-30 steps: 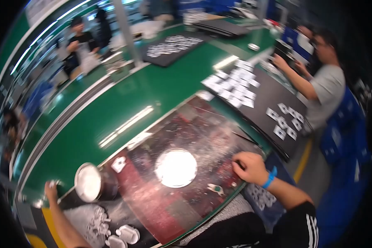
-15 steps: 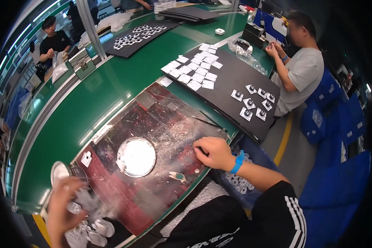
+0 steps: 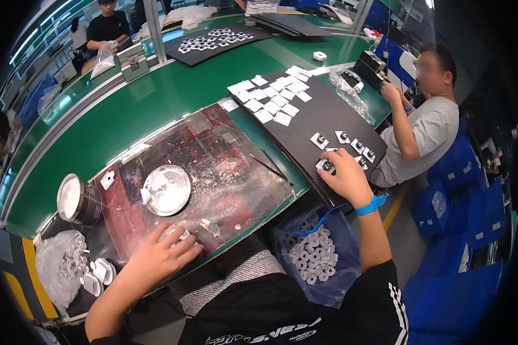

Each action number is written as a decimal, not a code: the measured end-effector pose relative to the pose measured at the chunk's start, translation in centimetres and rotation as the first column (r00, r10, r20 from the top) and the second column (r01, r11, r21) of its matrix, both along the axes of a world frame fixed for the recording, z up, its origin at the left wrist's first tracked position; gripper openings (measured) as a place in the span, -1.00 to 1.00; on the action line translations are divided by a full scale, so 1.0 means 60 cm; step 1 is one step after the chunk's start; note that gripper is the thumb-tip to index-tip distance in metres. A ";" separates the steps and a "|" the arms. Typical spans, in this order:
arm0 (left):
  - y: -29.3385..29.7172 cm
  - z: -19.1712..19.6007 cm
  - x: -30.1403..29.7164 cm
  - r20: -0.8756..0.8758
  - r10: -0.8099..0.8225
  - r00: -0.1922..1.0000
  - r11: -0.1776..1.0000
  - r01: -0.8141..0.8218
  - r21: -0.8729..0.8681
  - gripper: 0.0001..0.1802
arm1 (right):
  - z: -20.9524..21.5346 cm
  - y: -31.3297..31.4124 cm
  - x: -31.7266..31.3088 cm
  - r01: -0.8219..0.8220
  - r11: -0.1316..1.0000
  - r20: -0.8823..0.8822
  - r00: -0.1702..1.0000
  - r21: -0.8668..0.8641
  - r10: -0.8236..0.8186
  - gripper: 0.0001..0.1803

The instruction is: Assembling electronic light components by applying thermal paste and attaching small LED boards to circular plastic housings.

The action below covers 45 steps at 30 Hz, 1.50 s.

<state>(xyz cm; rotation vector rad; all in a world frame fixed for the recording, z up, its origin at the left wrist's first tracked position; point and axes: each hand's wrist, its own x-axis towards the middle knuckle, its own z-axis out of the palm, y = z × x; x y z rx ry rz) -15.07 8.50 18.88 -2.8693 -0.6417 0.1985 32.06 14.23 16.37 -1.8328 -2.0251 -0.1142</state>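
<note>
My right hand (image 3: 348,175) reaches over the black board (image 3: 342,109), thumb and fingers closed around a white square plate with a black round part (image 3: 326,165). Similar plates with black parts (image 3: 358,145) sit around it. My left hand (image 3: 164,253) is at the front edge of the stained work board (image 3: 213,167), its fingers curled over something small and pale that they mostly hide. Just beyond it lies a round metal lid (image 3: 167,190) smeared with white paste. A small greenish-white piece (image 3: 210,227) is right of my left fingers.
An open tin (image 3: 77,198) of white paste stands left, behind a plastic bag of white parts (image 3: 63,261). White rings fill a blue-lined bin (image 3: 313,253) below the table edge. Flat white plates (image 3: 276,95) cover the black board's far end. A co-worker (image 3: 423,121) sits at right.
My left hand has come from the bag and tin at left to the work board's front edge. My right hand has moved from the work board onto a plate on the black board. The view has shifted.
</note>
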 end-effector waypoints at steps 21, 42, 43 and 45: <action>-0.125 -0.132 -0.007 0.765 0.644 -0.015 0.679 -0.452 -0.579 -0.25 | 0.033 0.027 -0.034 -0.119 0.885 -0.155 0.986 -0.450 0.053 -0.20; -0.063 -0.155 0.005 0.731 0.681 -0.047 0.707 -0.220 -0.673 -0.11 | -0.039 -0.003 -0.318 -0.815 0.573 -0.997 0.078 -0.081 -0.030 -0.42; -0.066 -0.147 0.005 0.690 0.715 -0.115 0.679 -0.120 -0.724 -0.07 | -0.057 0.002 -0.324 -0.825 0.566 -1.000 -0.006 -0.006 -0.020 -0.41; -0.065 -0.160 0.007 0.565 0.793 -0.227 0.606 0.208 -0.768 -0.07 | -0.079 0.004 -0.339 -0.812 0.574 -0.968 -0.216 0.104 -0.131 -0.36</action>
